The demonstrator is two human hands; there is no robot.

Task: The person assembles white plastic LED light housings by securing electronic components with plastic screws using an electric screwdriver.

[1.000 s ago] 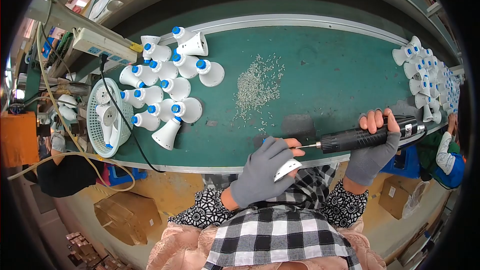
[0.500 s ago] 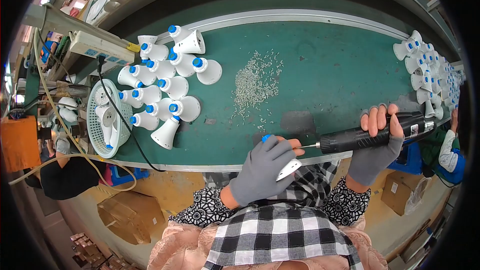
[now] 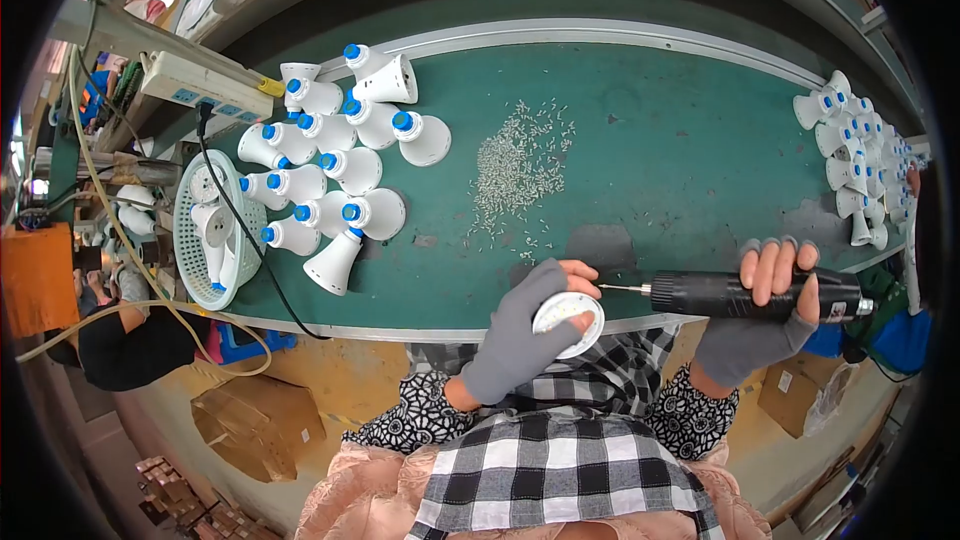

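Observation:
My left hand, in a grey fingerless glove, is closed around a white lamp body. Its round, dotted face is turned up toward me, with my thumb lying across the edge of it. The rest of the lamp body is hidden by the palm. My right hand, gloved the same way, grips a black electric screwdriver held level. The thin bit points left, its tip right by the left fingertips. Beyond the hands, a pile of small silver screws lies on the green table.
Several white lamp bodies with blue caps stand at left, more at far right. A pale basket holds white parts. A black cable runs from the power strip. Cardboard boxes and another person are below left.
My left hand has rolled the lamp body so its round face shows and the blue cap is hidden. My right hand has moved the screwdriver slightly right, away from the left hand.

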